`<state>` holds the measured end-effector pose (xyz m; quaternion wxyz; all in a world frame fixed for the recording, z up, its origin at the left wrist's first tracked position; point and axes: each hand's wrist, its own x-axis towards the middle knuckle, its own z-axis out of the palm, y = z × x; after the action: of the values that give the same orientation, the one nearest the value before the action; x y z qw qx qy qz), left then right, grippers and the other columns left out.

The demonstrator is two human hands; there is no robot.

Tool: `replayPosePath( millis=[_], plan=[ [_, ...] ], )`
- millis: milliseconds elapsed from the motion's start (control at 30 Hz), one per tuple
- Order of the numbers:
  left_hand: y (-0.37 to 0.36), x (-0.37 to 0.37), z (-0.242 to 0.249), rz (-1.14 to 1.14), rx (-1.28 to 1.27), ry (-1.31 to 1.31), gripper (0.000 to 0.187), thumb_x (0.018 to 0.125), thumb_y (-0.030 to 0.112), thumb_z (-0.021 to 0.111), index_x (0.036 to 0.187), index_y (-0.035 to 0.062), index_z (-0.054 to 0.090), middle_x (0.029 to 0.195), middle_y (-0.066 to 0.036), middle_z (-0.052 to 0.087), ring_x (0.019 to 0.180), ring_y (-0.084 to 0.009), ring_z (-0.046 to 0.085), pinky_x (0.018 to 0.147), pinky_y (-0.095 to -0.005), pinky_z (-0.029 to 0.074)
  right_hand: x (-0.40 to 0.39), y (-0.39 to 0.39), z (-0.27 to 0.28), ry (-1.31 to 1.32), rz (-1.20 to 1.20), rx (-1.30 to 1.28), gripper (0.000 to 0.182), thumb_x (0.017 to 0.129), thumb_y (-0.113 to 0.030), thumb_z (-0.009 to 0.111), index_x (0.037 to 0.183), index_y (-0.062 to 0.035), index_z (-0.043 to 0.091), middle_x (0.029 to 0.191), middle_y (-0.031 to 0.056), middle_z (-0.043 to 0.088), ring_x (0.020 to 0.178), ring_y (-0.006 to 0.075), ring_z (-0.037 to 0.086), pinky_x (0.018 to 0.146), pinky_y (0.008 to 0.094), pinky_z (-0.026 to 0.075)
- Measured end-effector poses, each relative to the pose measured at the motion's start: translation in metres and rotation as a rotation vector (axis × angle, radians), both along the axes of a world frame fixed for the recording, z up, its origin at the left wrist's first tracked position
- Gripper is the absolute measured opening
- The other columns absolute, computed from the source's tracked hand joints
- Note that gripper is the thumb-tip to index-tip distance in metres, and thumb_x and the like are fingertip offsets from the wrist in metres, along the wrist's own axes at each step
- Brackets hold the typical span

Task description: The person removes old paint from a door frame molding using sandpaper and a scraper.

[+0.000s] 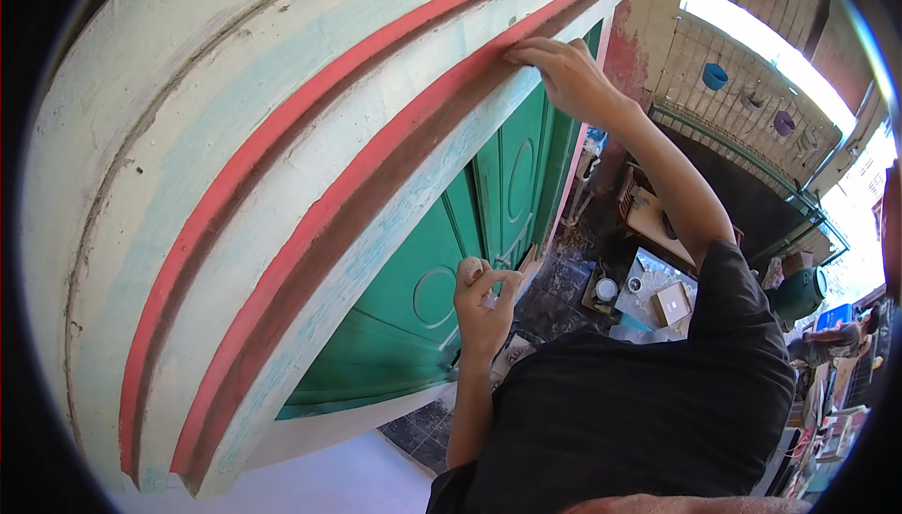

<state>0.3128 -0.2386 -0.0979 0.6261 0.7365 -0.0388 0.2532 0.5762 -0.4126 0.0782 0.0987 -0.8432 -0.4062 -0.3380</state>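
My right hand [562,72] is raised to the upper end of the moulding [376,115], which is painted in white, red and brown bands. Its bent fingers press together against the brown band under the lower red stripe; whatever they may hold is hidden. Lower down, my left hand [484,303] is held up in front of the green door [409,298] with its fingers curled. A small pale bit shows between those fingers, too small to name. Whitish smears cover one fingertip of that hand.
Below, a table [648,279] bears a cardboard box [672,304] and cups, and a wooden chair [648,213] stands beside it. Blue and purple pots [715,76] hang on a slatted wall. Another person [836,340] is far right. A green drum [799,295] stands nearer.
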Motion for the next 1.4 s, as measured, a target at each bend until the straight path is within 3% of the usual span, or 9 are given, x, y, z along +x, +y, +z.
replayPosePath(
  millis=[167, 333, 533, 700, 833, 1067, 1167, 1300, 1400],
  plan=[
    [0.007, 0.005, 0.019, -0.04, 0.182, -0.094, 0.01, 0.096, -0.001, 0.066, 0.1, 0.0016, 0.075, 0.094, -0.004, 0.03, 0.085, -0.0174, 0.04, 0.074, -0.0308, 0.037, -0.005, 0.0, 0.004, -0.016, -0.007, -0.04, 0.052, 0.086, 0.011, 0.054, 0.13, -0.0099, 0.069, 0.134, 0.0077, 0.069, 0.118, 0.0253, 0.067, 0.093, 0.0431, 0.046],
    [0.018, 0.006, 0.067, -0.12, 0.379, -0.278, 0.033, 0.1, -0.007, 0.054, 0.131, 0.0021, 0.062, 0.106, -0.011, 0.046, 0.092, -0.021, 0.048, 0.082, -0.0319, 0.045, -0.018, 0.012, 0.0, -0.07, 0.031, -0.068, 0.056, 0.083, 0.014, 0.05, 0.129, -0.011, 0.07, 0.135, 0.006, 0.069, 0.12, 0.0208, 0.066, 0.098, 0.0433, 0.042],
    [0.032, 0.006, 0.106, -0.029, 0.231, -0.287, 0.047, 0.1, -0.011, 0.053, 0.146, -0.0017, 0.045, 0.104, -0.015, 0.054, 0.08, -0.0163, 0.052, 0.072, -0.031, 0.049, 0.013, -0.003, -0.001, 0.036, -0.015, -0.032, 0.059, 0.082, 0.019, 0.049, 0.13, -0.0095, 0.069, 0.14, 0.009, 0.066, 0.13, 0.021, 0.061, 0.098, 0.0395, 0.041],
    [0.063, -0.007, 0.155, 0.284, 0.714, -0.631, 0.013, 0.094, -0.004, 0.065, 0.095, 0.0016, 0.054, 0.078, -0.01, 0.063, 0.064, -0.0253, 0.054, 0.065, -0.0378, 0.051, -0.025, 0.014, 0.004, -0.008, 0.103, -0.06, 0.059, 0.083, 0.015, 0.05, 0.132, -0.0111, 0.068, 0.138, 0.0073, 0.067, 0.128, 0.0204, 0.062, 0.1, 0.0433, 0.041],
    [0.088, -0.01, 0.169, 0.526, 0.848, -0.681, 0.026, 0.089, 0.005, 0.073, 0.084, 0.0155, 0.049, 0.08, 0.003, 0.065, 0.068, -0.0199, 0.053, 0.066, -0.0358, 0.043, 0.0, 0.001, -0.008, -0.031, -0.055, -0.026, 0.057, 0.085, 0.013, 0.049, 0.133, -0.0105, 0.067, 0.136, 0.0066, 0.068, 0.128, 0.0202, 0.063, 0.102, 0.0452, 0.04],
    [0.105, -0.004, 0.165, 0.591, 0.839, -0.692, 0.009, 0.099, 0.012, 0.057, 0.092, 0.0136, 0.051, 0.081, 0.002, 0.065, 0.066, -0.0182, 0.053, 0.072, -0.0364, 0.04, -0.022, 0.015, -0.003, -0.097, 0.152, -0.003, 0.058, 0.08, 0.017, 0.052, 0.13, -0.0079, 0.069, 0.137, 0.0123, 0.067, 0.129, 0.021, 0.062, 0.099, 0.0419, 0.042],
    [0.104, -0.003, 0.163, 0.58, 0.844, -0.698, 0.01, 0.104, 0.011, 0.043, 0.095, 0.0087, 0.048, 0.076, -0.005, 0.065, 0.069, -0.0213, 0.049, 0.075, -0.0393, 0.039, -0.005, 0.004, -0.001, 0.045, -0.106, 0.016, 0.06, 0.081, 0.018, 0.05, 0.133, -0.0077, 0.067, 0.137, 0.0132, 0.067, 0.129, 0.0236, 0.062, 0.099, 0.0427, 0.043],
    [0.103, -0.002, 0.164, 0.577, 0.889, -0.673, 0.01, 0.104, 0.012, 0.044, 0.095, 0.0089, 0.048, 0.078, -0.005, 0.065, 0.067, -0.0216, 0.049, 0.076, -0.0393, 0.039, -0.046, 0.027, -0.01, -0.135, 0.119, 0.003, 0.06, 0.082, 0.018, 0.047, 0.132, -0.0071, 0.067, 0.136, 0.0131, 0.068, 0.129, 0.0233, 0.063, 0.098, 0.0422, 0.043],
    [0.105, -0.003, 0.165, 0.588, 0.9, -0.675, 0.01, 0.104, 0.011, 0.044, 0.095, 0.0078, 0.048, 0.079, -0.006, 0.066, 0.066, -0.0223, 0.051, 0.074, -0.0405, 0.04, -0.001, 0.005, -0.006, -0.086, -0.006, -0.001, 0.061, 0.08, 0.019, 0.048, 0.132, -0.0074, 0.066, 0.136, 0.012, 0.068, 0.129, 0.023, 0.062, 0.098, 0.0423, 0.042]
  ],
)
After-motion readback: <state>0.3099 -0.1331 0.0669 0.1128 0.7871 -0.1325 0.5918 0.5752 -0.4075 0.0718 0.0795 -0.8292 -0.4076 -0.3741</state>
